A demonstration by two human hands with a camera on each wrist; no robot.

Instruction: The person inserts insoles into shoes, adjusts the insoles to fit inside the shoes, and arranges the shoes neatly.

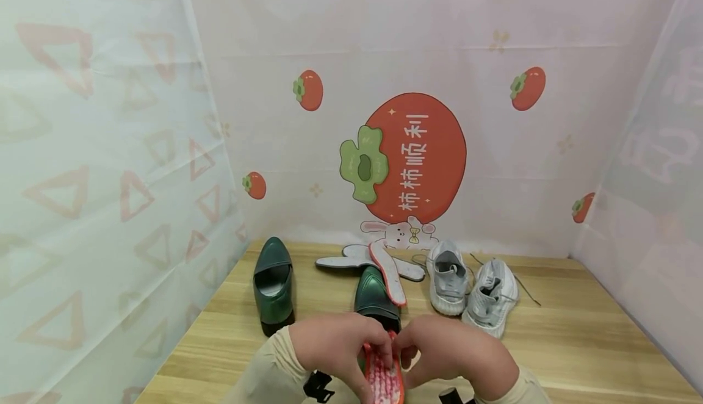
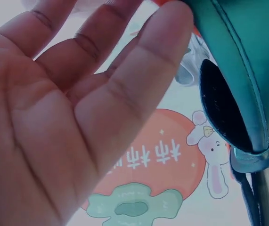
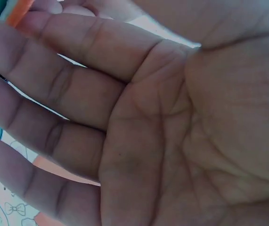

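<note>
In the head view an insole (image 1: 382, 381) with an orange-red rim and a pink-and-white patterned face has its far end in the opening of a dark green leather shoe (image 1: 376, 294). My left hand (image 1: 342, 344) pinches the insole at its left edge, fingers bent over the top. From the other side, my right hand (image 1: 453, 349) grips the right edge near the shoe's opening. The shoe's side (image 2: 261, 42) fills the right of the left wrist view. An orange strip of insole rim (image 3: 19, 12) shows at the right fingertips. Both hands hide the shoe's heel.
A second green shoe (image 1: 273, 288) stands to the left. Several grey insoles (image 1: 351, 259) lie behind, one orange-rimmed insole (image 1: 389, 270) across them, close by the worked shoe. Two grey sneakers (image 1: 447, 279) with loose laces stand to the right on the wooden table (image 1: 571, 331). Printed cloth walls enclose the table.
</note>
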